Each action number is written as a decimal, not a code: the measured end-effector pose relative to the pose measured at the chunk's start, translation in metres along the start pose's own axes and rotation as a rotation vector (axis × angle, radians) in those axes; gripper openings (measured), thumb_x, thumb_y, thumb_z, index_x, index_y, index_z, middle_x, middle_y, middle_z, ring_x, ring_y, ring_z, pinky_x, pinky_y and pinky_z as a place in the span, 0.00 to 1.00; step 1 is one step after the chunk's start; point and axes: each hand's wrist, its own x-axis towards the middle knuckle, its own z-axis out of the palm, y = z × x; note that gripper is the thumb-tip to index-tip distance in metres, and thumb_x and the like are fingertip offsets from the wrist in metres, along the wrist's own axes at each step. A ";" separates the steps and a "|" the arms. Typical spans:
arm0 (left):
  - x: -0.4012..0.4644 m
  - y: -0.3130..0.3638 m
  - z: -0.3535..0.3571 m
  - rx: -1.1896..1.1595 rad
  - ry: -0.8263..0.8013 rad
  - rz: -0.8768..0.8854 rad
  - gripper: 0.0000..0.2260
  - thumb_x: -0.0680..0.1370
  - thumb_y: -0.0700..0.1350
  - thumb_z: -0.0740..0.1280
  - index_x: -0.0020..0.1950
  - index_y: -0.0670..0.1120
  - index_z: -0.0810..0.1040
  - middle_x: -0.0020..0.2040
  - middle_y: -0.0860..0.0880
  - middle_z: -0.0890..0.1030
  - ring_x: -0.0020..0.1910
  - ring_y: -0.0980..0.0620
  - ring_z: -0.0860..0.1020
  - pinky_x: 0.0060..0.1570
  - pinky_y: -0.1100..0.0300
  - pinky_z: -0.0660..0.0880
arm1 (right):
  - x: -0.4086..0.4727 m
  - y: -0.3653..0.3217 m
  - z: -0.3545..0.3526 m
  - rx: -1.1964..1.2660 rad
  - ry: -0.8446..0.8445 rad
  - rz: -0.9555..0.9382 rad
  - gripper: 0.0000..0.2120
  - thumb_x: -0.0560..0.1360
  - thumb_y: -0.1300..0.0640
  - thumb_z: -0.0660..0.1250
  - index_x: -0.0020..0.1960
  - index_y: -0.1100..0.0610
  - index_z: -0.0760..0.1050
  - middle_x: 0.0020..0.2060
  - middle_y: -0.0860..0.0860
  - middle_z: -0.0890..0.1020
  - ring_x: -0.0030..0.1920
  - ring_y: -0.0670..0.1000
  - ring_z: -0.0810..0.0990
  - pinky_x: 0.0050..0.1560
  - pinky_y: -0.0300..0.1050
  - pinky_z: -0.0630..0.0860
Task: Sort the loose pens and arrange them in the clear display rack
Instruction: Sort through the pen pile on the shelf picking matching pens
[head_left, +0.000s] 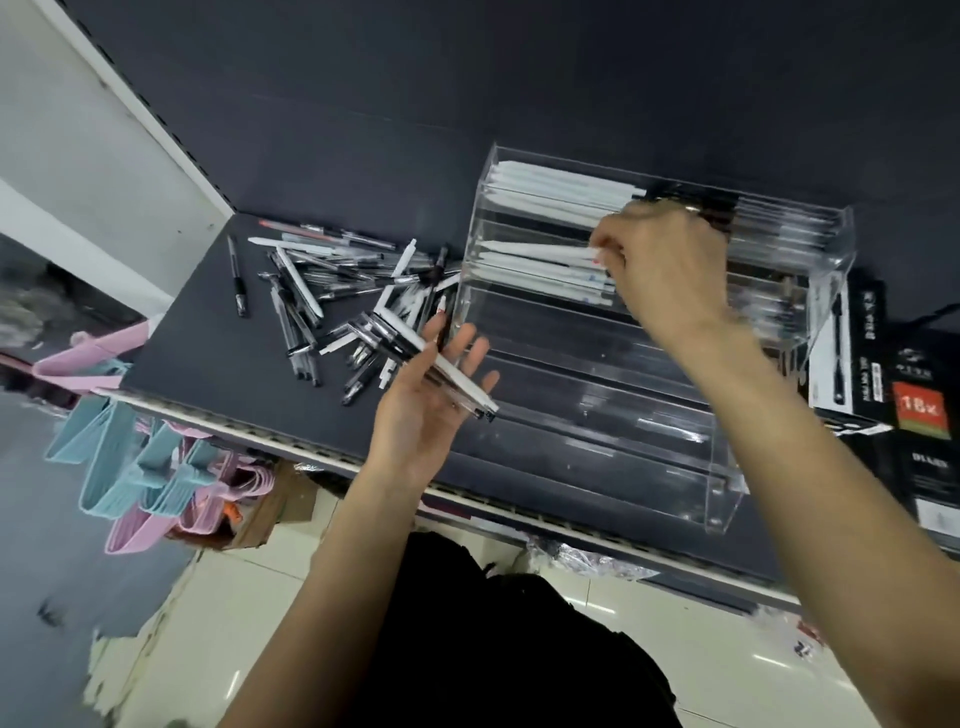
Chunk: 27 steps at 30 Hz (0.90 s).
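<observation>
Your right hand, at about two o'clock, covers the near ends of the white pens in the clear display rack, so you cannot tell which pen its fingertips pinch. Behind its knuckles, the dark pens in the top tier are partly hidden. Your left hand, near centre, hides the middle of the pen bundle it holds; the count is unclear. At three o'clock, a black box is cut off by the right edge, its small print unreadable. At eight o'clock, pastel hangers blur together below the shelf. Pens in the loose pile overlap, too tangled to count.
</observation>
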 end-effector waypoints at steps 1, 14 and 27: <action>0.001 0.000 0.001 0.000 -0.004 0.002 0.12 0.83 0.44 0.54 0.61 0.50 0.74 0.51 0.50 0.83 0.51 0.52 0.82 0.54 0.50 0.78 | 0.003 -0.001 0.005 -0.021 -0.018 -0.014 0.07 0.77 0.60 0.64 0.51 0.55 0.80 0.48 0.53 0.81 0.51 0.58 0.78 0.38 0.45 0.67; 0.003 -0.006 0.012 0.188 -0.004 0.025 0.14 0.83 0.46 0.53 0.67 0.49 0.71 0.59 0.52 0.81 0.55 0.52 0.81 0.51 0.60 0.77 | 0.011 -0.003 0.034 -0.292 -0.093 -0.083 0.06 0.71 0.66 0.70 0.44 0.56 0.81 0.38 0.51 0.79 0.38 0.55 0.79 0.30 0.41 0.63; 0.000 -0.005 0.036 0.133 -0.103 0.122 0.15 0.83 0.47 0.52 0.67 0.48 0.70 0.64 0.50 0.78 0.59 0.53 0.79 0.54 0.59 0.77 | -0.049 -0.074 0.004 0.661 -0.295 0.063 0.08 0.71 0.47 0.71 0.47 0.49 0.80 0.39 0.42 0.83 0.40 0.39 0.81 0.46 0.42 0.79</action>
